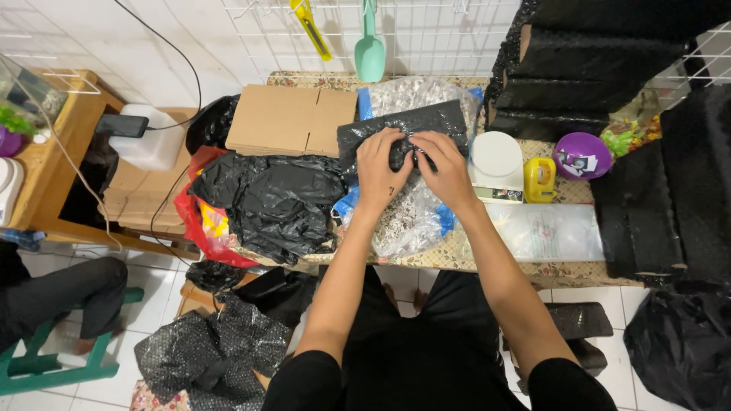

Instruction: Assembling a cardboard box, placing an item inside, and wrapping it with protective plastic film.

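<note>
Both bare forearms are reaching up from the lower middle of the frame toward its centre, converging as they go. The left hand (381,171) is lying palm down just left of centre, fingers curled forward and knuckles raised, with a small dark mark showing near the wrist. The right hand (445,169) is sitting just beside it, right of centre, angled inward, its fingers bent and pressing down. The 2 hands are nearly touching at the fingertips. Short black sleeves are covering the upper arms at the bottom edge.
</note>
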